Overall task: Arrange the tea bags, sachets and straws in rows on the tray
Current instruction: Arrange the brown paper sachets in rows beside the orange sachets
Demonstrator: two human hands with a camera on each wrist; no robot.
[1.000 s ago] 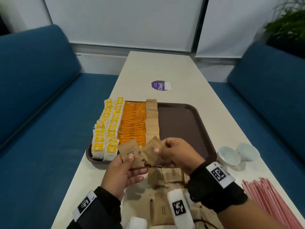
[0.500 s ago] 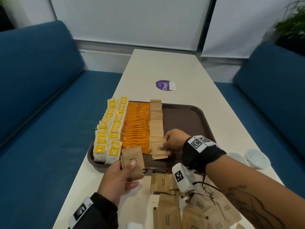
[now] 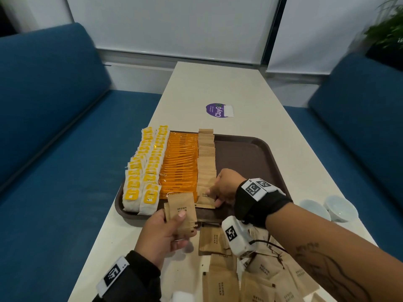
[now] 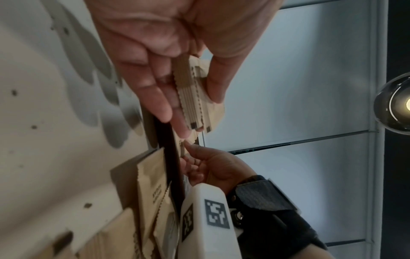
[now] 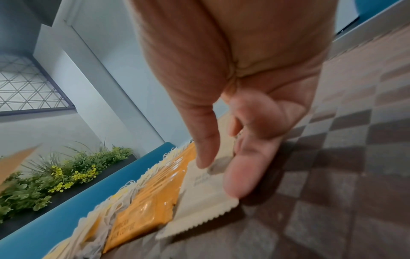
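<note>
The place looked like a café or office lounge booth. Blue upholstered benches (image 3: 50, 110) flanked a long pale table (image 3: 220, 83) on both sides of the hands. Beyond them hung white roller blinds (image 3: 174, 25). A planter of greenery (image 3: 386, 38) stood far right, above the bench.

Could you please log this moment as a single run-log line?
left hand: holds sachet stack | right hand: setting sachet at near end of brown row | tray: right part bare | loose sachets: on table
</note>
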